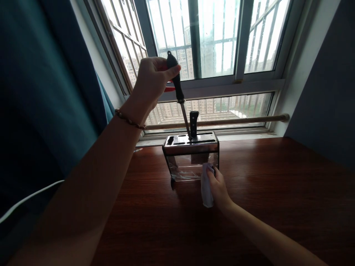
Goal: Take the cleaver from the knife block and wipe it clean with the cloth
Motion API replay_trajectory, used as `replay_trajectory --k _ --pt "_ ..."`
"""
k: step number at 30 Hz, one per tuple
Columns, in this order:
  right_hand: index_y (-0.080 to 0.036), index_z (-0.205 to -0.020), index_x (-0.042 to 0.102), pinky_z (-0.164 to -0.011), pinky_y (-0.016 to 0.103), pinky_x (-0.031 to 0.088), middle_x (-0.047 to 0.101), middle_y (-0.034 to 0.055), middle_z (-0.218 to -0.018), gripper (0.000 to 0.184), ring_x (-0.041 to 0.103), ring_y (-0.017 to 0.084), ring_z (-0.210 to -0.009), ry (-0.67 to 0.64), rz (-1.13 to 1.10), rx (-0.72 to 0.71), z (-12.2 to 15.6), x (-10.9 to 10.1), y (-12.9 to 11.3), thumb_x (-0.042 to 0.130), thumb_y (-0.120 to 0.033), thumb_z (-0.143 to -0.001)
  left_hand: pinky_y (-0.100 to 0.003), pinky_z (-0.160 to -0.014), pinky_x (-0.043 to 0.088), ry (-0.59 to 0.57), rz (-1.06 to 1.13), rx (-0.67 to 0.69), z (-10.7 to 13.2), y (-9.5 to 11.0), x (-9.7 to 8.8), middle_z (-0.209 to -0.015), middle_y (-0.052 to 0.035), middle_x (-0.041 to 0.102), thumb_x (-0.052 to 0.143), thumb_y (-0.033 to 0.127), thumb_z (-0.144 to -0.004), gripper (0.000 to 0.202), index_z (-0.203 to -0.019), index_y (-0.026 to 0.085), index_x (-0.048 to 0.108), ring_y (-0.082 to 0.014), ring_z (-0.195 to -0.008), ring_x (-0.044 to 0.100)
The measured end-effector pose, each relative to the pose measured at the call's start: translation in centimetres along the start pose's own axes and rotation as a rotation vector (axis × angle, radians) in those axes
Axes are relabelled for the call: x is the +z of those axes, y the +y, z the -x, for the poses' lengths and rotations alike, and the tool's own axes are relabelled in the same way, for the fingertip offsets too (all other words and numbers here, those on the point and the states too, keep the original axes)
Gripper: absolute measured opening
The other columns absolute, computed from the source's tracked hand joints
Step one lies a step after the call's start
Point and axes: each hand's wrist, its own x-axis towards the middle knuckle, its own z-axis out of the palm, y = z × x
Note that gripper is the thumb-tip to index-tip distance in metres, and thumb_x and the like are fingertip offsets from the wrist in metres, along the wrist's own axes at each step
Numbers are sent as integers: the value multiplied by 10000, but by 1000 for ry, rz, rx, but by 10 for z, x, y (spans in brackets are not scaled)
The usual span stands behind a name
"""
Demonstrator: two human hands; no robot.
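Note:
My left hand (pixel 155 75) grips the black handle of a sharpening steel (pixel 185 116) between thumb and fingers. The rod slants down, its lower end at a hole in the top of a knife block (pixel 191 148) with metal edges and a see-through front. Behind the same hand a red pointed piece (pixel 169 89) shows in part; I cannot tell what it belongs to. A cleaver (pixel 193 123) stands in the block, black handle up, its blade visible through the front. My right hand (pixel 219 184) is closed on a white cloth (pixel 206 188) at the block's lower right side.
The block stands on a dark reddish wooden table (pixel 263 207). Beyond it are a barred window (pixel 216 79) and a horizontal rail (pixel 244 120). A blue-green curtain (pixel 47 74) hangs at the left, with a white cable (pixel 30 197) below it.

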Motion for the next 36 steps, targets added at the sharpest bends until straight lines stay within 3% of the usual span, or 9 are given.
replay_trajectory --k 5,9,14,18,20,25,29,32,36 --pt "-162 -909 568 -723 314 391 568 26 -793 313 504 197 -766 -6 -8 6 1 0 0 500 -453 -818 -409 -711 549 -18 16 -57 2 -7 9 -888 -62 632 666 203 -782 138 -880 116 626 -150 -772 584" --pt "-162 -907 572 -743 314 391 580 29 -814 303 506 196 -778 -2 -17 2 1 1 -2 503 -444 -818 -384 -673 550 -90 -3 -152 13 -31 24 -811 -70 641 667 144 -757 105 -837 83 637 -146 -716 603" --pt "-165 -868 580 -719 313 397 593 26 -782 279 522 202 -765 15 -15 4 -1 0 -6 514 -429 -809 -333 -600 542 -211 -53 -269 34 -68 32 -657 -50 626 760 249 -623 201 -708 93 667 -156 -621 606" --pt "-168 -814 592 -686 305 405 604 24 -749 256 537 200 -735 40 -13 -15 0 -1 -8 530 -416 -798 -343 -611 542 -321 -45 -367 44 -81 27 -576 -45 612 817 278 -507 261 -599 92 658 -169 -584 612" --pt "-177 -806 581 -655 297 397 589 12 -721 241 527 190 -700 116 -6 -37 -1 -2 -8 537 -414 -792 -349 -653 547 -375 -14 -406 47 -82 23 -621 -56 642 814 280 -506 258 -621 97 673 -181 -625 633" --pt "-201 -816 503 -641 290 367 501 -15 -713 223 466 162 -668 479 -36 -132 -24 -19 -21 498 -423 -799 -388 -754 540 -428 47 -436 54 -84 17 -814 -96 697 780 292 -554 302 -777 105 700 -224 -776 662" --pt "-201 -837 477 -678 296 380 475 -3 -773 202 463 153 -700 700 -112 -243 -61 -57 -54 452 -401 -815 -409 -889 490 -300 30 -362 76 -84 18 -951 -107 686 712 273 -647 357 -957 104 654 -236 -928 641" --pt "-199 -865 499 -743 309 381 494 14 -826 249 484 166 -782 794 -119 -390 -83 -85 -72 463 -441 -818 -409 -1062 335 -89 -51 -297 110 -85 17 -1217 -115 572 658 280 -722 469 -1151 129 544 -243 -1185 495" --pt "-194 -860 574 -734 307 399 537 -4 -788 363 506 165 -763 438 -174 -247 -93 -87 -58 572 -540 -749 -426 -1147 -27 242 -187 -347 165 -96 19 -1500 -135 121 592 354 -794 685 -1353 132 265 -269 -1400 -8"
